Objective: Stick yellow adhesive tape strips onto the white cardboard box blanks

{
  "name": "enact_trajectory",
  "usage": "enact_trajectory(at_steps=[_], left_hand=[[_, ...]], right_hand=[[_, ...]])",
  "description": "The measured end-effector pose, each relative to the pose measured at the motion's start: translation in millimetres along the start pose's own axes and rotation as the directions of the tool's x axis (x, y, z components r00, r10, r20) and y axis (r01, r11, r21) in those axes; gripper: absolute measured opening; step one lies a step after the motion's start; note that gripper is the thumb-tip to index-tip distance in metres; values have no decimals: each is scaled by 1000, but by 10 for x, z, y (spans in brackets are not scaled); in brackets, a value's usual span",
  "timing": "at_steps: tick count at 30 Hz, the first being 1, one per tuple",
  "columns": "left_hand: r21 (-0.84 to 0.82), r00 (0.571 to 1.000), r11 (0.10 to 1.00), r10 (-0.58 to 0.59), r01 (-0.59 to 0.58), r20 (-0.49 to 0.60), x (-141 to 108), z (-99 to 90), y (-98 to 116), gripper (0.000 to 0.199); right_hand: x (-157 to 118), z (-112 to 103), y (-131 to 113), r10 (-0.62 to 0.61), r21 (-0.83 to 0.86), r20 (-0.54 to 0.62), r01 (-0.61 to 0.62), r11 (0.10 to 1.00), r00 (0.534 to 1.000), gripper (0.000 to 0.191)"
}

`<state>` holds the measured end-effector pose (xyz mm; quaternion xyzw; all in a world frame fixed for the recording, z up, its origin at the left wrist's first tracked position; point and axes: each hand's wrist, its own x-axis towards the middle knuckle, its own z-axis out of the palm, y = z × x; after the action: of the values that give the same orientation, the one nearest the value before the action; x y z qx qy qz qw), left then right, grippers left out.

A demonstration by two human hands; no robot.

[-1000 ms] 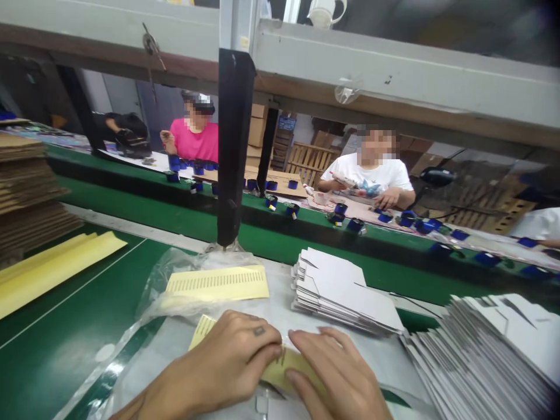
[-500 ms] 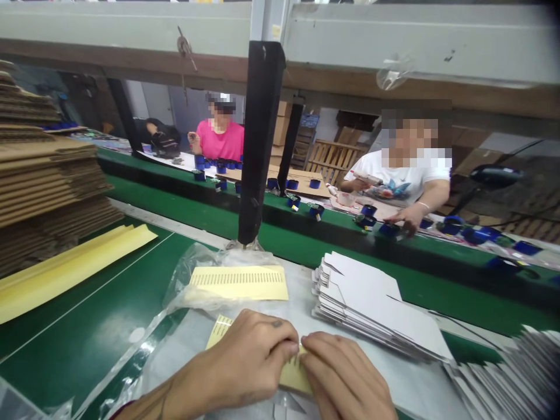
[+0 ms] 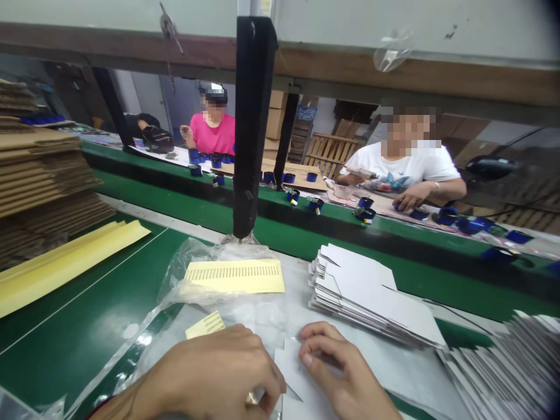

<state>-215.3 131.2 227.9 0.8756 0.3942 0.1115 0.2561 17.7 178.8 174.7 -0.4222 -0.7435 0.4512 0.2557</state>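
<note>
My left hand (image 3: 223,370) is closed, its fingers curled down, at the lower middle. One end of a small yellow label sheet (image 3: 205,325) with printed rows sticks out behind it, and a speck of yellow shows between the fingers. My right hand (image 3: 343,370) is open with bent fingers, thumb apart from them; nothing shows in its grip. Under and between both hands lies a flat white carton (image 3: 289,361), partly covered by them. Beyond the hands, a larger yellow label sheet (image 3: 236,276) with a row of small dark marks rests on clear plastic wrap (image 3: 175,280).
White folded cartons (image 3: 363,280) are stacked ahead on the right, with more cartons (image 3: 503,367) fanned out nearer. Brown cardboard (image 3: 39,175) and yellow sheets (image 3: 74,256) lie left. A black post (image 3: 251,128) stands before a green conveyor (image 3: 196,201); two people work beyond blue parts.
My hands have moved apart, and my right hand has let go of the yellow label sheet. The sheet has shifted left and nearer with my left hand, uncovering the white carton.
</note>
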Motion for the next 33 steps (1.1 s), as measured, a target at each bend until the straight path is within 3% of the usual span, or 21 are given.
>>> enact_trajectory(at_steps=[3, 7, 15, 22, 29, 33], left_hand=[[7, 996, 1000, -11, 11, 86, 43, 38, 6, 17], [-23, 994, 1000, 23, -20, 107, 65, 11, -16, 16], [-22, 995, 1000, -7, 9, 97, 47, 5, 3, 18], [-10, 994, 1000, -23, 24, 110, 62, 2, 17, 18], [-19, 994, 999, -33, 36, 109, 57, -28, 40, 21], [-6, 994, 999, -45, 46, 104, 55, -15, 40, 21]], right_hand=[[-10, 80, 11, 31, 20, -23, -30, 999, 999, 30], [-12, 82, 33, 62, -10, -22, -62, 998, 998, 29], [7, 21, 51, 83, -89, 49, -78, 993, 995, 27], [9, 52, -5, 104, -77, 30, -102, 992, 994, 26], [12, 108, 131, 33, -81, -32, -35, 996, 999, 25], [15, 73, 83, 40, -84, -5, -40, 996, 999, 26]])
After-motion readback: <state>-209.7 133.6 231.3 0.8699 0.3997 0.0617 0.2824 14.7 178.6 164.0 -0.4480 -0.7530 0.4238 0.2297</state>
